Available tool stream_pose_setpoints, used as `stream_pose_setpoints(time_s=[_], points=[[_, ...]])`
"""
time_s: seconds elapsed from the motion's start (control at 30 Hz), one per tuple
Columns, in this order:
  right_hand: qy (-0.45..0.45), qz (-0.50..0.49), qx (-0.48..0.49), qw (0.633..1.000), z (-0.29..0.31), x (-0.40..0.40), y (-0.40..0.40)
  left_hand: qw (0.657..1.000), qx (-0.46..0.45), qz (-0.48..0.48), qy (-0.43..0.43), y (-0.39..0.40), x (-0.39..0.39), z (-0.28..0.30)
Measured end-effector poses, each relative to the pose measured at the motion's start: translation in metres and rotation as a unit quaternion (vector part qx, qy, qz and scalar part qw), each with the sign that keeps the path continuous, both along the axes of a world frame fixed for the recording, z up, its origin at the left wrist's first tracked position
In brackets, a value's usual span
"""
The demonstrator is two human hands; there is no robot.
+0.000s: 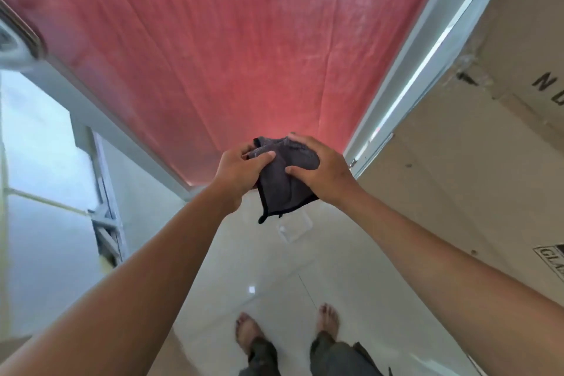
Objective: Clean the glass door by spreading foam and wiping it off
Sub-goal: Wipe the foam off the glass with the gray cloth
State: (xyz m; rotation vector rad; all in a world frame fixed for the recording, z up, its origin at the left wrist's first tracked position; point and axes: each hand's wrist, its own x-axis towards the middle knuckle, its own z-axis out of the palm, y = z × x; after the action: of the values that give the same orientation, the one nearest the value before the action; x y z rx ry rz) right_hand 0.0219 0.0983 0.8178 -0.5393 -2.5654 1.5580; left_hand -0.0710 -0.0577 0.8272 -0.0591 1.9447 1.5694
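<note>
glossy pale floor tiles (274, 268) are seen below, with bare feet at six o'clock, while the glass door (213, 40) fills the upper frame from ten to one o'clock, a red curtain showing behind it through a hazy, streaked film that may be foam residue, though this cannot be told for certain. a white door frame (427, 49) runs along the pane at two o'clock, and a large cardboard box (488, 131) is stood beside it at three o'clock. a bright window area is seen at nine o'clock. at the centre, just in front of the lower edge of the glass, a dark grey cloth (282, 186) is held between both hands, clear of the pane. the left hand (241, 174) is closed on the cloth, its thumb pressed over the upper fold; the right hand (323, 171) is pinched on the opposite side, thumb on the front and fingers curled over the top. the cloth is judged light, soft and limp, with a bound edge hanging loose below; it would best be bunched or folded into a flat pad and gripped across its middle, so that no corner trails. the glass is judged hard, slick and fragile, so even, moderate pressure would be called for.
</note>
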Motion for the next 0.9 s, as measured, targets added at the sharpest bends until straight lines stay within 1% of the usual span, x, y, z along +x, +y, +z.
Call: stream_pose_setpoints(time_s=[0.1, 0.27, 0.4, 0.6, 0.73, 0.83, 0.9], points=[[-0.036, 0.001, 0.036, 0.999, -0.038, 0.015, 0.021, 0.999, -0.021, 0.017, -0.024, 0.023, 0.025, -0.040], [-0.115, 0.078, 0.060, 0.989, -0.112, 0.033, 0.044, 0.994, -0.026, 0.063, -0.082, 0.061, 0.050, -0.114], [-0.148, 0.062, 0.079, 0.984, -0.189, 0.034, 0.061, 0.988, -0.037, 0.062, -0.137, 0.083, 0.054, -0.186], [-0.152, 0.018, 0.069, 0.986, -0.336, 0.026, 0.083, 0.986, -0.015, 0.032, -0.161, 0.098, 0.048, -0.319], [-0.133, -0.002, 0.060, 0.989, -0.435, 0.021, 0.090, 0.991, -0.041, -0.006, -0.126, 0.109, 0.042, -0.411], [-0.118, -0.017, 0.056, 0.991, -0.508, 0.016, 0.099, 0.995, -0.070, -0.051, -0.057, 0.113, 0.034, -0.484], [-0.116, -0.010, 0.056, 0.992, -0.552, 0.012, 0.105, 0.990, -0.118, -0.078, 0.006, 0.113, 0.028, -0.535]])
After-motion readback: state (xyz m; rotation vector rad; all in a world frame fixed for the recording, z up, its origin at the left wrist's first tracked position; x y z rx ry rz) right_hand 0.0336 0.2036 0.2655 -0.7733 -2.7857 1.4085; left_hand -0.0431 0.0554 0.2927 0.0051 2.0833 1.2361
